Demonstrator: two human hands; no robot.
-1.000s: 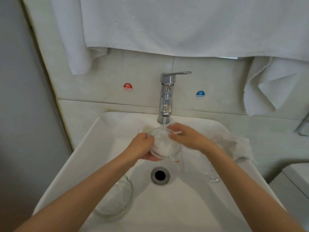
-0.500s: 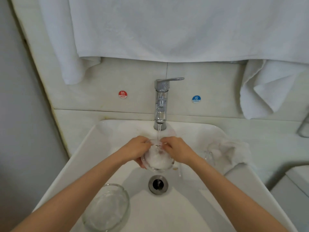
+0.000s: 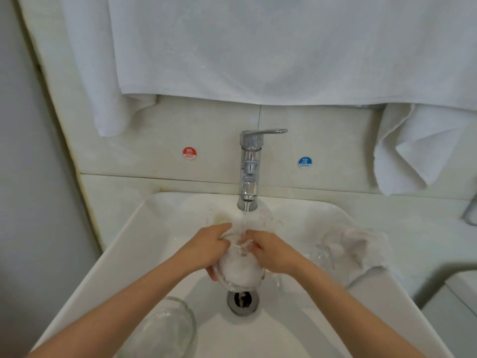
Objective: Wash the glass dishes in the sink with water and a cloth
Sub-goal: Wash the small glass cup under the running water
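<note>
I read this as mid-scrub. The left hand curls round the glass bowl, held over the drain under the tap, which is running. The right hand grips the bowl's rim (white inside: cloth or foam, I can't tell). Next calls for turning it, then taking the second dish, low left in the sink. The red sticker reads HOT and the blue sticker reads COLD.
</note>
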